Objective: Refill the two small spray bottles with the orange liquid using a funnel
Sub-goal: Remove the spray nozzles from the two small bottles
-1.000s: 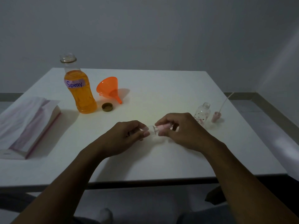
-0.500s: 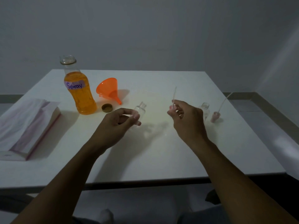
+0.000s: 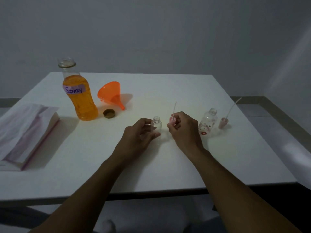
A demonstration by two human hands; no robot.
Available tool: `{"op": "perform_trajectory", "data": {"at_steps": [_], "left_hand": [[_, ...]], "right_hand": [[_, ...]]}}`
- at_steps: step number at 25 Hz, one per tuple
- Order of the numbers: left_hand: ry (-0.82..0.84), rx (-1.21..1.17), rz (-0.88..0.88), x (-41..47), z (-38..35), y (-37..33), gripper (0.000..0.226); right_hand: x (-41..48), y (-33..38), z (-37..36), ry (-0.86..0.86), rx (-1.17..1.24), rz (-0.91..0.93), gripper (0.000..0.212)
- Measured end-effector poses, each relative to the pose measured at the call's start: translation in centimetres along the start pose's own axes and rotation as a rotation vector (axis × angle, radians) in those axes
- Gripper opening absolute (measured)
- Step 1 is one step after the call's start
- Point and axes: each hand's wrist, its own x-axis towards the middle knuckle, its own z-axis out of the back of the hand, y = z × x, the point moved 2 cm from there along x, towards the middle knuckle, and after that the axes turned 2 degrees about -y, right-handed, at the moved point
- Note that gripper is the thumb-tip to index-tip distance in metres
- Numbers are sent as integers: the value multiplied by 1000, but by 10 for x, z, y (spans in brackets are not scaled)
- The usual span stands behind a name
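Bottle [image 3: 156, 126] upright in my left hand [image 3: 139, 134], uncapped; right hand [image 3: 183, 130] pinches its pink sprayer [image 3: 173, 119]. Bare table [image 3: 168, 165] toward near edge.

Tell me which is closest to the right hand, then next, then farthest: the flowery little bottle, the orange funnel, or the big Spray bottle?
From the right hand, in the head view:
1. Flowery little bottle, just to its right.
2. Orange funnel, lying on its side, back and left.
3. Big Spray bottle, farther left, beside the funnel.
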Motion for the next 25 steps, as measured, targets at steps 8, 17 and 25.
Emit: {"op": "perform_trajectory", "data": {"at_steps": [8,17,25], "left_hand": [[44,48,14,-1,3,4,52],[92,196,42,-23,26,10,71],[-493,211,29,-34,107,22,30]], "right_hand": [[0,-2,-1,53,83,-107,49],[-61,24,35,136,28,-146,23],[-123,79,-4,206,113,247,18]]}}
